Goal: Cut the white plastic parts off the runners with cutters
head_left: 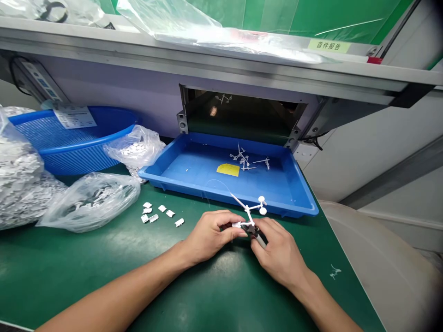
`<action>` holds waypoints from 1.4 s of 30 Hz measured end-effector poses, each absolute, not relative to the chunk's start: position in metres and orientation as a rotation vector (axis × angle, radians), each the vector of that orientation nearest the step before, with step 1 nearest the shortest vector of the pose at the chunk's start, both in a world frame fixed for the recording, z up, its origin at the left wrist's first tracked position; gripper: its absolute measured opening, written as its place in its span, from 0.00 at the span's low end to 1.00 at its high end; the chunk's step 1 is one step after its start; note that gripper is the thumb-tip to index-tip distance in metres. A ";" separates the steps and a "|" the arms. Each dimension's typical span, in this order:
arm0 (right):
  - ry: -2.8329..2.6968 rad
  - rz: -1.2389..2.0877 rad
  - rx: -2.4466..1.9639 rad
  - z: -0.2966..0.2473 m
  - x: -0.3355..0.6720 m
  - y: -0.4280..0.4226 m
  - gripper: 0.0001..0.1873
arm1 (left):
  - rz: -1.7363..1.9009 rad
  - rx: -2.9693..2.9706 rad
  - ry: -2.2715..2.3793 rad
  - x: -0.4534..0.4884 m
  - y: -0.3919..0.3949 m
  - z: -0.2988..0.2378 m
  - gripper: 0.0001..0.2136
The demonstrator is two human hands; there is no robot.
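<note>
My left hand (211,235) is closed in a pinch on a white plastic sprue (249,208) with thin branches and round ends, held just above the green table mat (104,267). My right hand (280,251) is wrapped round small cutting pliers (255,232) whose tip meets the sprue's base. Several small white moulded parts (159,214) lie loose on the mat to the left of my hands. Behind the hands sits a shallow blue tray (297,184) with more white sprues (244,160) and a yellow label (228,169) in it.
Clear plastic bags of white parts (90,198) lie at the left, with a blue mesh basket (79,138) behind them. A dark machine chute (242,115) opens above the tray. A scrap of white plastic (334,272) lies near the table's right edge.
</note>
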State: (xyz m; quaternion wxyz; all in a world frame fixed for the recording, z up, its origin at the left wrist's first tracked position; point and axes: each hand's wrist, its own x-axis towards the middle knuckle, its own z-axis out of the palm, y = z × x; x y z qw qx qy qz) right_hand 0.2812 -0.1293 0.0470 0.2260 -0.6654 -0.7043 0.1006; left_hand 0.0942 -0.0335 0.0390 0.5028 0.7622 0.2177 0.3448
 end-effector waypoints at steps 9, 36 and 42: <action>-2.003 0.218 -1.848 0.045 0.285 -0.129 0.15 | 0.829 1.906 0.517 0.093 -0.034 0.032 0.07; -1.506 0.258 -1.755 0.062 0.309 -0.128 0.17 | -0.031 2.461 1.167 0.015 0.039 0.062 0.23; -1.237 0.034 -1.549 0.061 0.312 -0.132 0.12 | 0.241 2.699 0.848 0.109 -0.037 0.064 0.17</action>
